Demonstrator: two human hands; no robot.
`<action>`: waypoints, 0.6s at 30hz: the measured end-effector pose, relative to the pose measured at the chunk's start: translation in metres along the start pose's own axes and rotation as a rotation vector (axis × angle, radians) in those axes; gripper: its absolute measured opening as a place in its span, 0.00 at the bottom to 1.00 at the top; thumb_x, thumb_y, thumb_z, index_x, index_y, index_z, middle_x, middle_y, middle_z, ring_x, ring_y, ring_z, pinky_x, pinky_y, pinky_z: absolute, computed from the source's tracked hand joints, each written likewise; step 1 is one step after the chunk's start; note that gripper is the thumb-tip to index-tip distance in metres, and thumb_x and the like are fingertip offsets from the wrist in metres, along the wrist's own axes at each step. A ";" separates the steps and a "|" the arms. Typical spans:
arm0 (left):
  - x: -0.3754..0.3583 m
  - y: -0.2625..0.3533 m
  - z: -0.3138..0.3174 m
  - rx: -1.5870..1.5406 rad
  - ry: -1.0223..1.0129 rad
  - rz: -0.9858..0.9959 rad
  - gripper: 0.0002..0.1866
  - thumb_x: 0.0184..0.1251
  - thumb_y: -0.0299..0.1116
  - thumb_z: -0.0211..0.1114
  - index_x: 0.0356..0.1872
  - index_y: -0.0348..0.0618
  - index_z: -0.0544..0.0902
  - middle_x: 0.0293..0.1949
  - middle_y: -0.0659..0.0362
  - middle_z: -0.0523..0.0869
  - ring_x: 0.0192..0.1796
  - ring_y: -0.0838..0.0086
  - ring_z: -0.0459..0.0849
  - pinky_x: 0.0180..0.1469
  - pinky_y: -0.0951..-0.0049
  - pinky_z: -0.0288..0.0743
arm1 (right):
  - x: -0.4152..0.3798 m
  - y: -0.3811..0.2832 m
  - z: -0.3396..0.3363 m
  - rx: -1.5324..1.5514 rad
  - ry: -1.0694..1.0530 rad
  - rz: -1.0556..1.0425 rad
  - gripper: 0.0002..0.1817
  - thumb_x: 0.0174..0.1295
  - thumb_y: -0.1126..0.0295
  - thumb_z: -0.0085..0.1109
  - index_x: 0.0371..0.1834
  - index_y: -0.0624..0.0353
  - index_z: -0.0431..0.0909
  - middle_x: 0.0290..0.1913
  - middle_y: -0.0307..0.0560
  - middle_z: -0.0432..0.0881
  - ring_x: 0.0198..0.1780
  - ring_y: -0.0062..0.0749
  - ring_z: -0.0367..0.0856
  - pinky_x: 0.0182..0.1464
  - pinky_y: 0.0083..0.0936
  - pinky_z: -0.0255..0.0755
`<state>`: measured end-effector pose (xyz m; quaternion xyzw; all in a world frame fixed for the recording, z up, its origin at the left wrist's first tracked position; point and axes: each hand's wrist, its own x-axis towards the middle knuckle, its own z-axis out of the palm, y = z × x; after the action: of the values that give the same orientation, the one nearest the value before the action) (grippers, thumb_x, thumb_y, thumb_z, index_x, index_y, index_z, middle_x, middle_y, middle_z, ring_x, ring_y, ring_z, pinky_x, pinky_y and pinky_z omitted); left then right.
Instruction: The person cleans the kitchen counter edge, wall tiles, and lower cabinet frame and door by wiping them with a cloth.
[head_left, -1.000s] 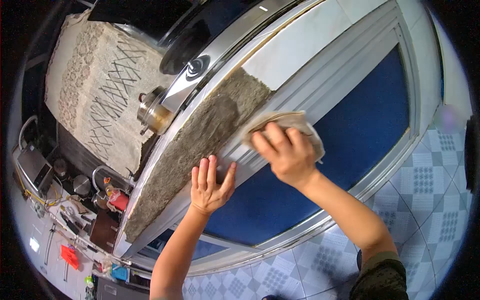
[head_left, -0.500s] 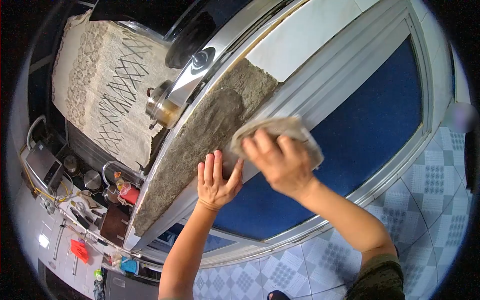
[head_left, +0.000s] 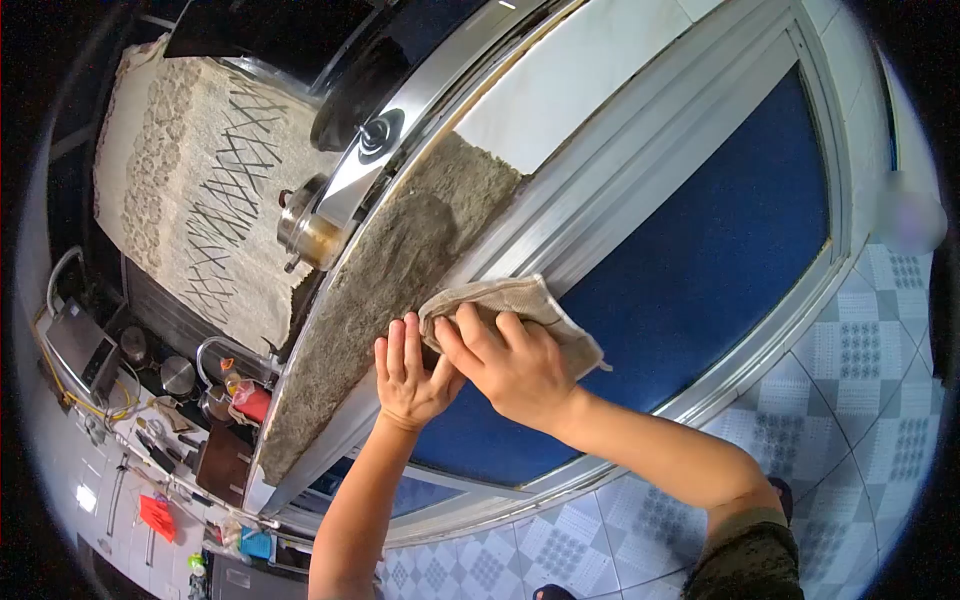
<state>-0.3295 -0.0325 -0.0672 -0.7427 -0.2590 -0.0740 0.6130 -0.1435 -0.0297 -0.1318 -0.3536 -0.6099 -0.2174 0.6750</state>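
My right hand presses a beige cloth against the grey metal frame above a blue panel. The fingers are bent over the cloth. Close beside it, my left hand has its fingers stretched up at the lower edge of a rough grey cement strip, its thumb side near the cloth. Nothing shows in the left hand. White tile borders the upper end of the cement.
A stove knob and a metal-and-glass jar sit above the cement. A patterned cloth lies behind. At lower left are a brown board and an orange-red item. Patterned tiles cover the floor.
My right hand and the beige cloth have moved left and slightly down along the frame, closer to my left hand. The whole view has shifted slightly.
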 end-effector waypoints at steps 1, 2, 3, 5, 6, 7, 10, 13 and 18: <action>0.001 -0.002 0.001 0.001 -0.001 0.007 0.23 0.61 0.45 0.60 0.60 0.65 0.76 0.66 0.42 0.69 0.70 0.50 0.63 0.74 0.52 0.46 | 0.001 0.000 0.001 0.013 0.017 -0.008 0.20 0.58 0.63 0.53 0.56 0.45 0.78 0.52 0.36 0.73 0.39 0.29 0.71 0.37 0.24 0.72; 0.001 -0.003 0.002 0.007 0.028 0.031 0.23 0.61 0.45 0.60 0.59 0.64 0.76 0.66 0.42 0.69 0.70 0.50 0.63 0.74 0.51 0.45 | 0.000 0.005 -0.002 -0.025 0.016 -0.013 0.20 0.58 0.63 0.54 0.56 0.45 0.78 0.52 0.36 0.73 0.39 0.29 0.71 0.37 0.23 0.72; 0.002 -0.003 0.002 0.011 0.059 0.054 0.22 0.61 0.44 0.59 0.59 0.63 0.76 0.66 0.43 0.70 0.71 0.50 0.63 0.74 0.51 0.45 | 0.004 0.014 -0.009 -0.066 0.014 -0.018 0.20 0.58 0.63 0.54 0.55 0.44 0.78 0.52 0.35 0.73 0.39 0.29 0.71 0.37 0.23 0.72; 0.005 0.000 -0.001 0.031 0.053 0.057 0.24 0.61 0.44 0.59 0.61 0.63 0.75 0.66 0.43 0.70 0.71 0.48 0.63 0.74 0.51 0.45 | 0.008 0.038 -0.020 -0.227 0.013 0.028 0.19 0.58 0.65 0.53 0.55 0.42 0.79 0.51 0.35 0.73 0.41 0.30 0.70 0.39 0.25 0.72; 0.006 -0.001 -0.001 0.040 0.043 0.079 0.24 0.62 0.42 0.58 0.61 0.59 0.75 0.67 0.40 0.68 0.72 0.45 0.60 0.74 0.49 0.43 | 0.009 0.055 -0.019 -0.261 0.077 0.079 0.21 0.59 0.64 0.52 0.58 0.42 0.75 0.52 0.36 0.73 0.39 0.32 0.69 0.36 0.28 0.72; 0.006 -0.002 -0.001 0.048 0.034 0.102 0.25 0.62 0.41 0.58 0.62 0.55 0.75 0.67 0.37 0.66 0.72 0.42 0.57 0.74 0.46 0.41 | 0.014 0.071 -0.028 -0.264 0.099 0.152 0.22 0.58 0.66 0.53 0.58 0.41 0.75 0.52 0.37 0.73 0.40 0.35 0.70 0.37 0.29 0.72; 0.008 -0.001 -0.002 0.023 0.051 0.105 0.24 0.62 0.39 0.58 0.61 0.53 0.76 0.67 0.37 0.67 0.72 0.42 0.57 0.74 0.47 0.41 | 0.030 0.103 -0.045 -0.271 0.165 0.255 0.23 0.56 0.73 0.54 0.58 0.47 0.75 0.54 0.42 0.72 0.41 0.42 0.72 0.40 0.34 0.74; 0.007 -0.001 -0.002 0.030 0.056 0.113 0.23 0.64 0.40 0.57 0.61 0.51 0.76 0.66 0.37 0.68 0.72 0.42 0.58 0.74 0.46 0.42 | 0.036 0.086 -0.050 -0.191 0.110 0.363 0.25 0.56 0.75 0.53 0.60 0.51 0.72 0.54 0.44 0.72 0.42 0.45 0.72 0.43 0.36 0.74; 0.005 -0.001 -0.001 0.067 0.024 0.072 0.25 0.65 0.44 0.55 0.64 0.58 0.72 0.65 0.42 0.71 0.71 0.47 0.62 0.73 0.49 0.45 | 0.014 0.035 -0.028 -0.128 -0.012 0.115 0.22 0.58 0.66 0.51 0.58 0.54 0.75 0.52 0.40 0.73 0.40 0.32 0.70 0.36 0.24 0.72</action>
<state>-0.3254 -0.0323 -0.0641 -0.7295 -0.2271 -0.0523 0.6431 -0.0971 -0.0250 -0.1260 -0.4317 -0.5775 -0.2146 0.6588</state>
